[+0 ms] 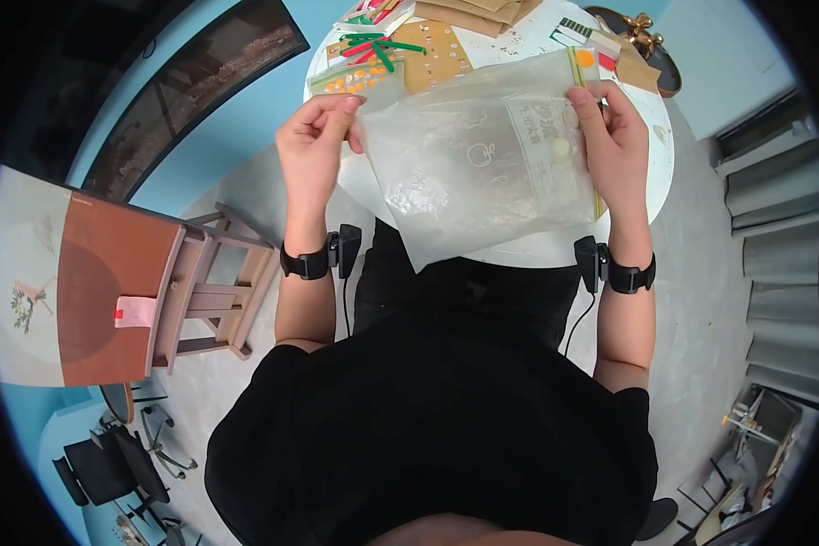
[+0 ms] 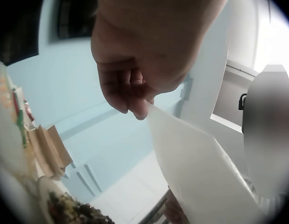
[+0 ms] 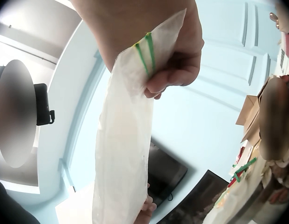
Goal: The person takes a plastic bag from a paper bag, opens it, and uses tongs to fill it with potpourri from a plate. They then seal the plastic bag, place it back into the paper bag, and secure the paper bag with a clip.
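Note:
A large translucent zip-seal plastic bag (image 1: 455, 182) with a printed panel and a line drawing is stretched between both hands above the table. My left hand (image 1: 314, 141) pinches its upper left corner between thumb and fingers. At the opposite side, my right hand (image 1: 621, 150) grips the zip edge, thumb on top. In the left wrist view the bag (image 2: 196, 163) slants down from the fingertips of the left hand (image 2: 140, 60). The right wrist view shows the bag (image 3: 123, 135) nearly edge-on, its green zip lines close to the right hand (image 3: 179, 60).
Behind the bag on the white round table (image 1: 657, 159) lie a small bag of orange-and-white pieces (image 1: 364, 82), red and green strips (image 1: 382, 47), a brown perforated board (image 1: 441, 64) and brown paper bags (image 1: 482, 13). A tray with a gold ornament (image 1: 642, 36) stands far right.

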